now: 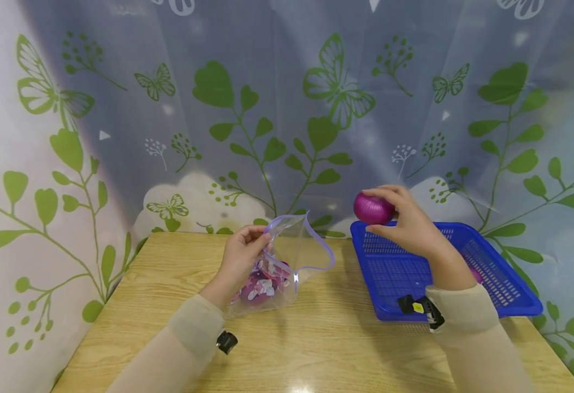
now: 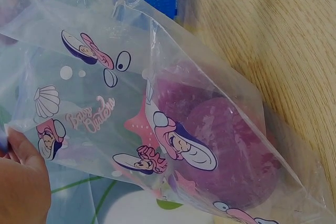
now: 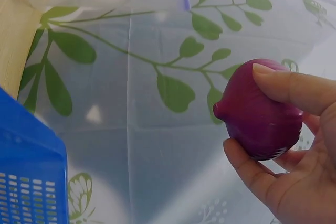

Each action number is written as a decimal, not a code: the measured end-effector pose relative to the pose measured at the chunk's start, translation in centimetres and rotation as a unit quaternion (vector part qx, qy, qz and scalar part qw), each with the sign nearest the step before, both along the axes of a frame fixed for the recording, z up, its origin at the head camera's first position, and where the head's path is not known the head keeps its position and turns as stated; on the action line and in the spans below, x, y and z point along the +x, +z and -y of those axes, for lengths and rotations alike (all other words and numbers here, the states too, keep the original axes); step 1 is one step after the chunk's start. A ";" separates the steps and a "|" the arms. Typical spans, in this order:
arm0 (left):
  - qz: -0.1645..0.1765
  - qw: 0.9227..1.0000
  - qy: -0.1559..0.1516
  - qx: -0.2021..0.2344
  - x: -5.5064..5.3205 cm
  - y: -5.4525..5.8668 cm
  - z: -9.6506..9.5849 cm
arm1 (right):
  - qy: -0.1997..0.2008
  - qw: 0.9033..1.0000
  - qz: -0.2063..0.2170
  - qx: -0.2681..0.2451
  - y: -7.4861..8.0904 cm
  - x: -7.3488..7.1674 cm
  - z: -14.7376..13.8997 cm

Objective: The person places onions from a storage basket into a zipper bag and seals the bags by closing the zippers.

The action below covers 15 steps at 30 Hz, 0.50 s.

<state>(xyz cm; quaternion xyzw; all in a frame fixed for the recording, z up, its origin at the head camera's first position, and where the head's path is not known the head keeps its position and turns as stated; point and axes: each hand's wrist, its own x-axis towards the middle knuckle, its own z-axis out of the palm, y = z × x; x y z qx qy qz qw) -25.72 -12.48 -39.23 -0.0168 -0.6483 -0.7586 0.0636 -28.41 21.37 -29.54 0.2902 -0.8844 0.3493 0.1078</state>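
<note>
My right hand point(image 1: 411, 224) grips a purple onion point(image 1: 372, 208) above the back left corner of a blue basket point(image 1: 372, 297). In the right wrist view the thumb and fingers curl round the onion point(image 3: 260, 111), its pointed tip facing left. My left hand point(image 1: 244, 256) pinches the rim of a clear zip bag point(image 1: 311, 245) with a lilac edge, and the mouth of the bag gapes. Purple onions point(image 2: 231, 150) lie in the bottom of the bag, partly hidden by its printed cartoon figures; their number is unclear.
Inside the basket, a purple onion point(image 1: 475, 274) shows at the right, partly behind my right forearm. The wooden table point(image 1: 326, 349) runs back to a patterned curtain point(image 1: 277, 109). Both wrists carry small black devices.
</note>
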 end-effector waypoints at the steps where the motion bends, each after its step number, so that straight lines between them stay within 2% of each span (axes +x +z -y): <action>1: 0.001 1.000 -0.001 0.000 0.0 0.0 0.0 | 0.001 1.000 0.001 0.001 0.0 0.1 0.2; 10: 0.009 1.000 -0.002 -0.008 -0.1 -0.1 -0.1 | 0.038 0.999 -0.012 0.007 0.3 1.3 2.0; 15: 0.003 1.000 -0.004 -0.010 -0.1 -0.2 -0.1 | 0.061 0.998 -0.020 0.009 0.0 1.3 3.1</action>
